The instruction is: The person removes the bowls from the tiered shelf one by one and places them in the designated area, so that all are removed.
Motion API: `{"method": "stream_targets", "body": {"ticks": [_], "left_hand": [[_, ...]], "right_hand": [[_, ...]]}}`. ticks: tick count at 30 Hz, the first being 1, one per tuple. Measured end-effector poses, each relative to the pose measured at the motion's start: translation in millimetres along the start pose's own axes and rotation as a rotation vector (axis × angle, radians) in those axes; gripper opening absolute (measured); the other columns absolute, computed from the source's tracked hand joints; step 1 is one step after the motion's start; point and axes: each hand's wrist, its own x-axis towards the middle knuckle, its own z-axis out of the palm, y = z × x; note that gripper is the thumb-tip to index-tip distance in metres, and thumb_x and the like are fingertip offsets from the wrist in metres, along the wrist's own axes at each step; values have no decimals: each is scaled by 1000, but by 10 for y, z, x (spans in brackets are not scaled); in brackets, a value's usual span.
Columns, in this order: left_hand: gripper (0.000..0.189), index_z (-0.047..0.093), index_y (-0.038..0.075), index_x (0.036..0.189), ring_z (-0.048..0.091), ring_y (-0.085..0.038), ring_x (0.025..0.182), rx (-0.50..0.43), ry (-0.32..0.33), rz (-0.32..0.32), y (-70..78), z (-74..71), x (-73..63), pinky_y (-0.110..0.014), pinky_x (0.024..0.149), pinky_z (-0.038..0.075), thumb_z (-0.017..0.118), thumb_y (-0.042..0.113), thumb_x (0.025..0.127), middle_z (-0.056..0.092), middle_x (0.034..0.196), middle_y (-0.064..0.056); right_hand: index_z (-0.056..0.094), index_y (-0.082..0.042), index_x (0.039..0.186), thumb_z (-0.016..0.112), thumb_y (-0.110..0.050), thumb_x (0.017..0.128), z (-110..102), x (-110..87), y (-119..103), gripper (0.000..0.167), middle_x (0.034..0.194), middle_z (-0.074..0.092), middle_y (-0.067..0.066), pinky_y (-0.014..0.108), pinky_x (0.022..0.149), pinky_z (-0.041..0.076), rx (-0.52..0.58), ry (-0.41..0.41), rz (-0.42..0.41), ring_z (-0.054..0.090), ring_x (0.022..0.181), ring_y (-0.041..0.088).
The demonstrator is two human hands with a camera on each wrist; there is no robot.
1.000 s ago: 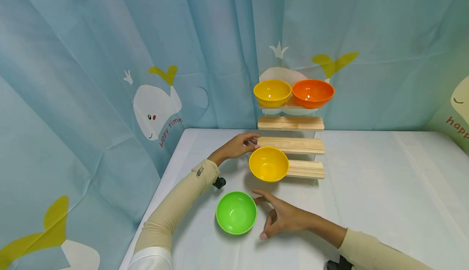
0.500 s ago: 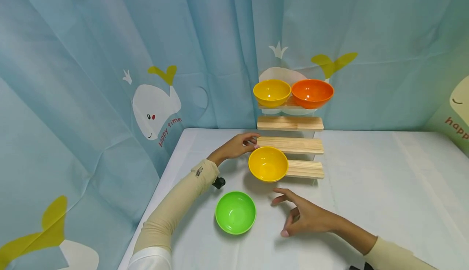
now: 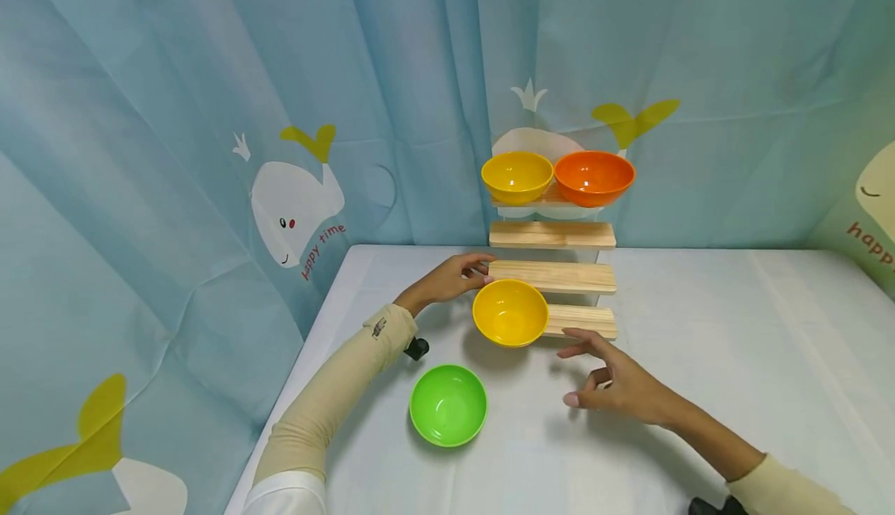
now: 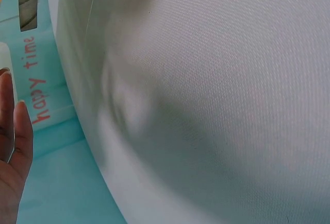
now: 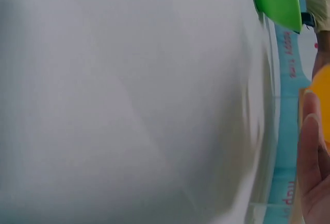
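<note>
The left grip [image 3: 450,278] sits at the stepped rack [image 3: 559,275] beside the lower yellow bowl [image 3: 510,313], perhaps for steadiness, whether pinching I cannot tell, the right grip [image 3: 622,383] spread

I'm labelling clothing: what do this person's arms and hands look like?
The left hand and right hand are bare. The left sleeve is beige with a dark print, white fabric further up; the right sleeve is beige. Black devices show near both wrists.

Right hand [image 5: 313,175] near yellow bowl [image 5: 324,103], green bowl [image 5: 278,1] apart
</note>
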Motion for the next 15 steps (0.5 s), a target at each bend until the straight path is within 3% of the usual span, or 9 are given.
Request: {"method": "stream_targets", "body": {"ticks": [7, 15], "left_hand": [[45, 52, 9, 146, 60, -23, 122, -13, -2, -6, -3, -3, 1, -30, 101, 50, 58, 21, 104, 62, 135, -12], [45, 52, 10, 146, 60, -23, 122, -5, -2, -12, 0, 6, -4, -30, 101, 50, 58, 22, 104, 62, 135, -12]], "right_hand": [[27, -11, 155, 78, -10, 88, -78, 73, -25, 84, 139, 46, 28, 29, 64, 56, -75, 164, -32, 69, 69, 32], [21, -12, 157, 80, -16, 87, -50, 259, -47, 91, 144, 41, 27, 30, 64, 59, -98, 222, -16, 67, 68, 33]]}}
